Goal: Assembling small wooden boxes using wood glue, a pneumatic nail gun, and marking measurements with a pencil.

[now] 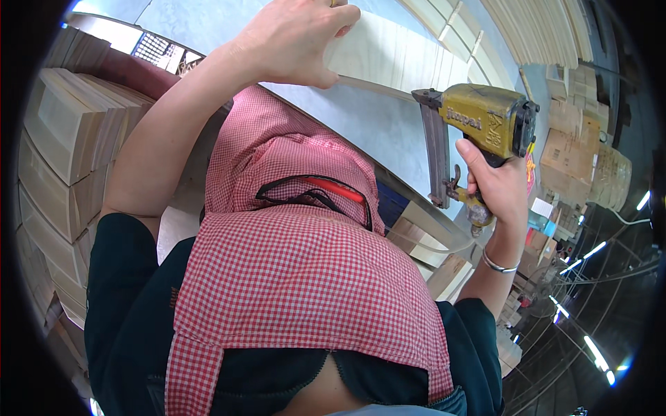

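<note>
A pale wooden board lies on the grey-blue worktop at the top of the view. At its left end my left hand is closed around it, thumb at the near edge and fingers reaching over the far side. My right hand grips a yellow air-powered nail gun by its handle. The gun's dark nose is at the board's near right edge; whether they touch I cannot tell. Its magazine points down toward me.
More pale wooden strips lie at the far right. Stacked wooden panels stand to my left. Cardboard boxes are piled at right. A thin hose runs below the gun, and wood blocks sit under the worktop's edge.
</note>
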Demonstrator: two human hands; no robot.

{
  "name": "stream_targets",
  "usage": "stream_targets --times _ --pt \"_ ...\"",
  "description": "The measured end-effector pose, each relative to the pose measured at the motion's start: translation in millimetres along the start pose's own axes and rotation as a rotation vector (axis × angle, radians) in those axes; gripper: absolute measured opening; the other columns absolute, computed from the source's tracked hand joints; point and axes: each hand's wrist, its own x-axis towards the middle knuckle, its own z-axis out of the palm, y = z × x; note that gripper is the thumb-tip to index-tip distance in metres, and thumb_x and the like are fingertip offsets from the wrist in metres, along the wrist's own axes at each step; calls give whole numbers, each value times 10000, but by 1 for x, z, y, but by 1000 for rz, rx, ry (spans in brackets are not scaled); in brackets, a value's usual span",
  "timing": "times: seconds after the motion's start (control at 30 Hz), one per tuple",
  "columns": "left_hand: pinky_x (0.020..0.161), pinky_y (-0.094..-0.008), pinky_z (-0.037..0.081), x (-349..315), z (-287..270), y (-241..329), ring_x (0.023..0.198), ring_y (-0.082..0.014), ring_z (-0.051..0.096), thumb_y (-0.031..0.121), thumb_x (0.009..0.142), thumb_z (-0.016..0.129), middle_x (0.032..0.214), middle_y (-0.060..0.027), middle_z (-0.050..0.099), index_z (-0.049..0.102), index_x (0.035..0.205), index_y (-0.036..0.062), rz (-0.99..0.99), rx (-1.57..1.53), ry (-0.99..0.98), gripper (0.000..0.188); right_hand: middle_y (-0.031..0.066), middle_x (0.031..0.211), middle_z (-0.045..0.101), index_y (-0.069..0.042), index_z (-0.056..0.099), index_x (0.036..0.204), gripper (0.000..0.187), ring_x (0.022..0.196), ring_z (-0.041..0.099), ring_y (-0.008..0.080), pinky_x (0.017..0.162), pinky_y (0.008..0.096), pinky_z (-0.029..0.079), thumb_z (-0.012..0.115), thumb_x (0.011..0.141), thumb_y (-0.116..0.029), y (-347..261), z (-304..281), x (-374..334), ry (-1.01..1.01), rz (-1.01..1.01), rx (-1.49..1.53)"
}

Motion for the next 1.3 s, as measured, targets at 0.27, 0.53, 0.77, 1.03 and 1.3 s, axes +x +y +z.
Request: stream_targets --times 0.27,0.53,0.77,1.03,1.3 --pt "989 -436 455 -8 -4 -3 1115 -363 545 310 690 790 1210 -186 557 563 1125 32 13 74 23 564 46 676 646 44 674 1008 335 413 498 91 377 231 388 808 860 -225 -21 -5 5 -18 2 -151" --pt "1143 -508 430 -42 27 -36 1364 -315 471 328 526 973 1502 -94 490 512 1447 248 -55 -216 195 1034 82 768 702 58 668 1058 363 502 604 132 434 239 467 832 832 -175 -39 12 -9 -17 -98 -58" --pt "1163 -446 398 -41 42 -40 1274 -316 538 265 457 974 1403 -93 567 527 1438 284 -71 -130 309 1079 158 957 742 52 656 1117 407 747 726 210 587 264 573 845 811 -138 -59 46 -6 -83 -285 -21" --pt "1162 -456 382 -40 41 -41 1276 -305 533 273 461 971 1389 -87 577 547 1421 281 -37 -114 330 1050 184 1032 742 46 640 1166 455 850 744 242 653 290 605 849 800 -124 -78 56 -8 -113 -245 -53" --pt "1184 -483 354 -40 41 -41 1318 -318 484 264 480 976 1409 -94 552 490 1458 305 -48 -126 299 1092 175 1024 741 40 640 1173 451 837 741 243 657 296 610 844 802 -113 -85 58 -8 -120 -135 -115"
